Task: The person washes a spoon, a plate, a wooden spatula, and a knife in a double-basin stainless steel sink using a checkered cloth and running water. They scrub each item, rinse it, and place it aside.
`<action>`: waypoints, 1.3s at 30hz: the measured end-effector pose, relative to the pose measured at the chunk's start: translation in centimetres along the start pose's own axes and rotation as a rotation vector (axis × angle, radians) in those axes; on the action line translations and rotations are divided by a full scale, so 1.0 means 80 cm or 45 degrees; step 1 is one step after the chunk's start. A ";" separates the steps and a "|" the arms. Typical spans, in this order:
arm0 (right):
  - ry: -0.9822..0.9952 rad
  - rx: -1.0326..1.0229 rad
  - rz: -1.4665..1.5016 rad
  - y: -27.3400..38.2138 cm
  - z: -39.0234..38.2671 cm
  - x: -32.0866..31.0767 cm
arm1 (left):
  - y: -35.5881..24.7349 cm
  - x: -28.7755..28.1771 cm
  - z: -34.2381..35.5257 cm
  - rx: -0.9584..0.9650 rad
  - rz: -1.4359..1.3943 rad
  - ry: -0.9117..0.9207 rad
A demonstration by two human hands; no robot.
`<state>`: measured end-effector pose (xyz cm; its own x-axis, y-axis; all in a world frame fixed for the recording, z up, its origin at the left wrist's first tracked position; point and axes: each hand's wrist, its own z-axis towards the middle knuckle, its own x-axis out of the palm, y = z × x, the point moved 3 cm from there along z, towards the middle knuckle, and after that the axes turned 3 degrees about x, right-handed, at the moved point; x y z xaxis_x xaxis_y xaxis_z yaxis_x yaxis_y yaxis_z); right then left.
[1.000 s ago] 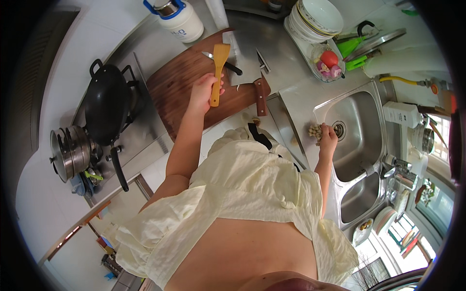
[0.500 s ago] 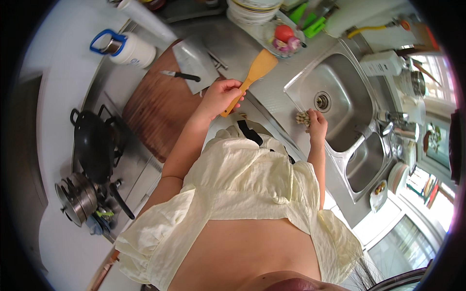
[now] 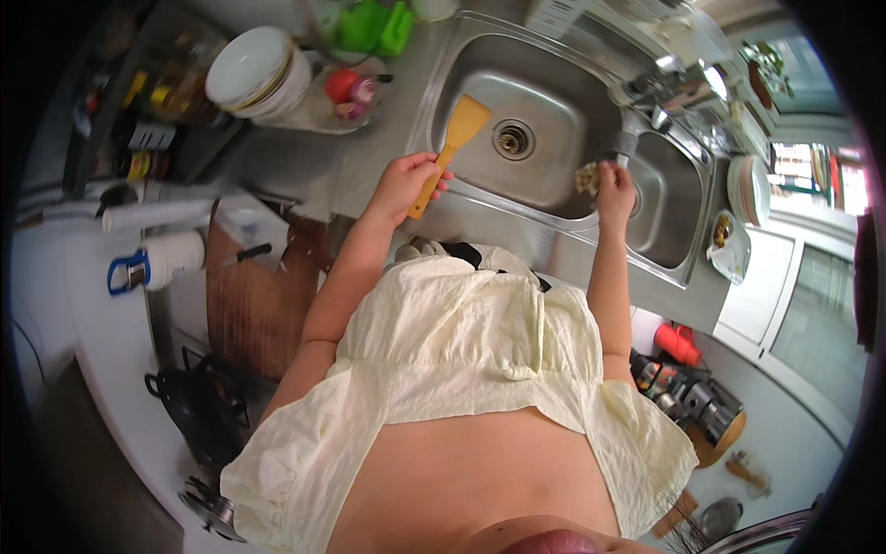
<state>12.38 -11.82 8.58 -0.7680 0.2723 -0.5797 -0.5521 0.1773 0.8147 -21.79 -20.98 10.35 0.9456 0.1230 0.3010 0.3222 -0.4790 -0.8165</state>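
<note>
My left hand is closed round the handle of a yellow-brown wooden spatula. The spatula's flat blade points up and away, over the near left side of the large sink basin. A small, crumpled beige-and-brown scrubber is pinched in the fingers of my right hand. That hand hovers around the divider between the large basin and the small basin. My fingers partly cover the scrubber, and its exact make is blurred.
Left of the sink stand stacked bowls and a tray holding a tomato and a cut onion. Further left are a cutting board, knife, white jug and black wok. The faucet is behind the sink.
My body has turned right, toward the sink. The spatula has come from the counter to the sink's edge, and the scrubber from the sink's left rim to the divider. Both stay held.
</note>
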 end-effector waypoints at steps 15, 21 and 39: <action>0.159 0.110 -0.922 0.035 0.233 -0.048 | 0.041 0.193 0.204 -0.360 -0.294 0.253; 0.223 0.100 -0.848 0.034 0.256 -0.055 | 0.049 0.218 0.235 -0.377 -0.350 0.257; 0.223 -0.189 -0.856 0.044 0.265 -0.065 | 0.060 0.230 0.245 -0.445 -0.292 0.233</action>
<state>21.29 7.46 14.74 -0.2795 -0.0093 -0.9601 -0.9536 0.1196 0.2764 -2.03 -3.94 2.31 0.8182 0.1194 0.5625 0.4585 -0.7257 -0.5129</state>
